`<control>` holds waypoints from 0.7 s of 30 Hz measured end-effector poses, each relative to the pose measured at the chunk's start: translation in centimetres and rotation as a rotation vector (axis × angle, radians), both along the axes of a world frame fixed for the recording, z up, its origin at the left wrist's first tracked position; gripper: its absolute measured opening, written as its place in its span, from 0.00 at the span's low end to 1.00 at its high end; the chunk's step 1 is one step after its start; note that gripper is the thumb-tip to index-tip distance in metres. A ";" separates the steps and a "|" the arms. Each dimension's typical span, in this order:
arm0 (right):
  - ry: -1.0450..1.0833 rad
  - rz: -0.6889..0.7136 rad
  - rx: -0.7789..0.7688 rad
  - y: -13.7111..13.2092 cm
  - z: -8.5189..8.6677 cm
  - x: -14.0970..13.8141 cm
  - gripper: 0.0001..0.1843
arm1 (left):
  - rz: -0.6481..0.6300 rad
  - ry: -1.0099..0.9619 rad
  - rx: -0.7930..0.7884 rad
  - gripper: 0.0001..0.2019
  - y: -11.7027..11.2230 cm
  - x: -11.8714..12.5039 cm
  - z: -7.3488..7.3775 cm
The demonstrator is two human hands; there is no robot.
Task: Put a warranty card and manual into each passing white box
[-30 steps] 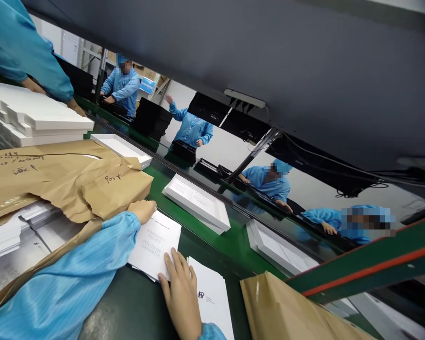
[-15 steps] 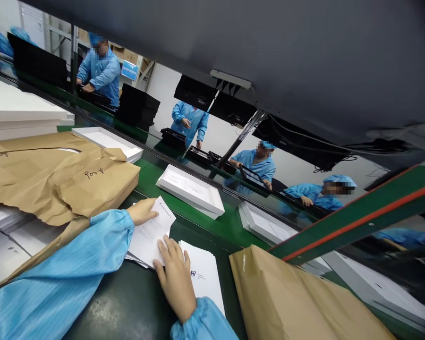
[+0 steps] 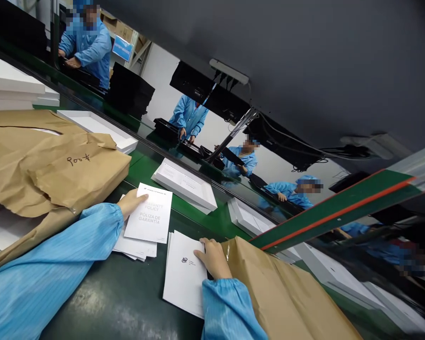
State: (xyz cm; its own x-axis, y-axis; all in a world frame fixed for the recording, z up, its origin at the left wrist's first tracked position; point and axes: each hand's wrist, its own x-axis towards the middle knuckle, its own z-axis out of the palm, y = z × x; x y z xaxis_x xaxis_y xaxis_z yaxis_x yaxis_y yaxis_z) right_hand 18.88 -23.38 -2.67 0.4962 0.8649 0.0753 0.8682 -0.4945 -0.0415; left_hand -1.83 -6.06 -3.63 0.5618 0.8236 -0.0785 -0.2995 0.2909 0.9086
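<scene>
Leaflet (image 3: 150,217): held over loose sheets (image 3: 136,249), long axis tipped roughly 1-to-7, 10 o'clock from the right hand (image 3: 214,259), but way nearer the left hand (image 3: 131,203)
Left hand: nearly closed, leaflet pinched by its 10 o'clock edge
Right hand: half curled, laid at the booklets' (image 3: 184,278) 1 o'clock corner; grip can't be told
Bag (image 3: 279,288): parked at 4 o'clock, just beside the right hand

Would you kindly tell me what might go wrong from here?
The left hand holds the warranty booklet over an uneven pile, which might slide.
The right hand is at the edge of the logo booklets; two might lift together.
The left sleeve passes close to the torn bag and might snag it.
</scene>
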 end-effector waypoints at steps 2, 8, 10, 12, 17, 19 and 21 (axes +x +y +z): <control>-0.016 -0.005 0.048 0.1 0.1 -0.2 0.08 | 0.002 0.001 -0.007 0.19 0.0 0.1 -0.1; -0.005 -0.090 0.241 -0.1 2.4 -1.4 0.05 | -0.044 -0.036 -0.027 0.15 -0.6 0.4 -0.1; -0.030 -0.177 0.358 -0.3 3.8 -2.5 0.07 | -0.092 -0.092 -0.070 0.16 -1.4 0.6 0.4; -0.036 -0.230 0.537 -0.5 5.0 -4.0 0.08 | -0.143 -0.167 -0.112 0.16 -2.5 1.0 1.1; 0.222 -0.156 0.811 -0.6 6.2 -7.2 0.09 | -0.243 -0.301 -0.146 0.16 -5.3 1.5 2.8; 0.375 -0.080 0.832 -0.4 5.9 -8.2 0.11 | -0.259 -0.334 -0.152 0.17 -6.2 1.7 3.1; 0.553 0.014 0.819 -0.1 5.4 -9.0 0.14 | -0.260 -0.356 -0.148 0.17 -6.8 1.8 3.2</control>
State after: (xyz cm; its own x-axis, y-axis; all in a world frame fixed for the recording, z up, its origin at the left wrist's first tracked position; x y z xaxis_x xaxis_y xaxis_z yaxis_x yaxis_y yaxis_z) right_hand 9.92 -23.49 2.70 0.6320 0.6554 0.4135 0.6289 -0.1220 -0.7679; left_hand -0.03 -12.86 -0.41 0.7612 0.6465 0.0507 -0.4857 0.5164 0.7053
